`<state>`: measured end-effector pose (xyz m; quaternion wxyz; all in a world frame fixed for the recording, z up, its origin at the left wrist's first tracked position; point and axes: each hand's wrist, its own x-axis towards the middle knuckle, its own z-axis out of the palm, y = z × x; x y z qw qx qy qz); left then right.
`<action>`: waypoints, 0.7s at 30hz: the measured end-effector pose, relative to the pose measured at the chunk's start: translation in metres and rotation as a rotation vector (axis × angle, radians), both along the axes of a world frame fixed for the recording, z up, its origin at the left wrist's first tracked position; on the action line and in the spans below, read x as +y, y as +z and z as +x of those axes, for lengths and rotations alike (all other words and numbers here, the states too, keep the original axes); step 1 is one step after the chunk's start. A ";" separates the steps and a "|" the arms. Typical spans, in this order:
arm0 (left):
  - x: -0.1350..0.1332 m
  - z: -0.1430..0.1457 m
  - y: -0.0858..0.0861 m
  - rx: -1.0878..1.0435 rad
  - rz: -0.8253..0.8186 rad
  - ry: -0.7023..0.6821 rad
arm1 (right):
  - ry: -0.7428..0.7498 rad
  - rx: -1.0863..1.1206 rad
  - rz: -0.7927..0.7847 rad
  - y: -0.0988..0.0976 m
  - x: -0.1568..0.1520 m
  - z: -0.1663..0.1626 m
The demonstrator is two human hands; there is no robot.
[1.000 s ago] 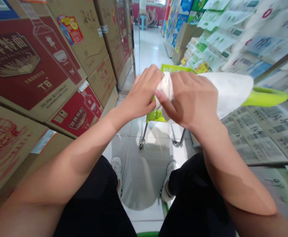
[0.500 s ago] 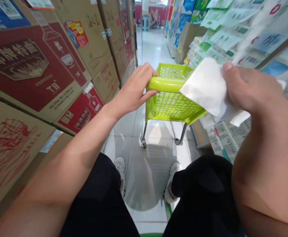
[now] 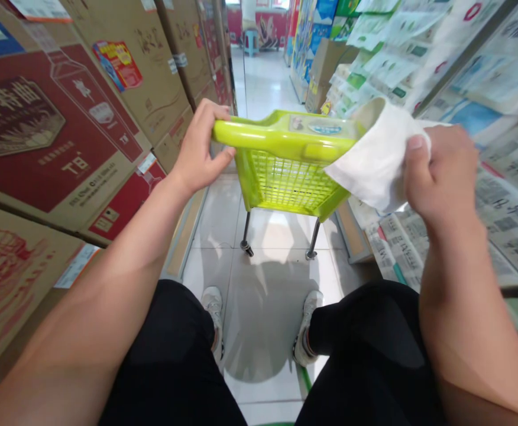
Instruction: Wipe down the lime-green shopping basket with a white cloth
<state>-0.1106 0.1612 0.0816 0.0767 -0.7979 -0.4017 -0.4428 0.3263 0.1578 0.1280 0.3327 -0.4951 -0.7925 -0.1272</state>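
Observation:
A small lime-green shopping cart stands before me on its thin metal legs, tilted a little, its handle facing me. My left hand is closed around the left end of the handle. My right hand grips a white cloth, thumb on top. One corner of the cloth hangs over the right end of the handle and hides it. A label sticker shows on top of the cart, behind the handle.
Stacked cardboard cartons line the left side. Packs of tissue fill shelves on the right, close to my right arm. A tiled floor runs ahead to a blue stool. My shoes flank the cart's rear.
The cart's handle has turned and shifted left with my left hand, showing its top and sticker. My right hand has moved slightly left with the cloth.

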 end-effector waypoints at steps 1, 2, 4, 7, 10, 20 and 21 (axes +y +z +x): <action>0.005 -0.005 -0.002 -0.006 0.015 0.025 | 0.027 0.008 0.009 -0.002 -0.001 -0.002; 0.009 -0.008 -0.003 -0.008 0.027 0.066 | 0.048 0.003 0.012 -0.004 -0.004 -0.007; 0.014 -0.013 -0.006 0.001 0.041 0.174 | 0.082 -0.034 0.016 -0.004 -0.013 -0.022; 0.018 -0.014 -0.009 -0.049 0.059 0.304 | 0.162 -0.090 0.013 0.000 -0.029 -0.054; 0.021 -0.008 -0.015 -0.187 0.095 0.394 | 0.201 -0.086 -0.030 0.008 -0.038 -0.079; 0.018 -0.004 -0.010 -0.397 0.043 0.828 | 0.121 -0.021 -0.172 0.042 -0.056 -0.128; 0.012 0.006 -0.003 -0.453 0.083 0.816 | 0.141 0.048 -0.186 0.045 -0.058 -0.131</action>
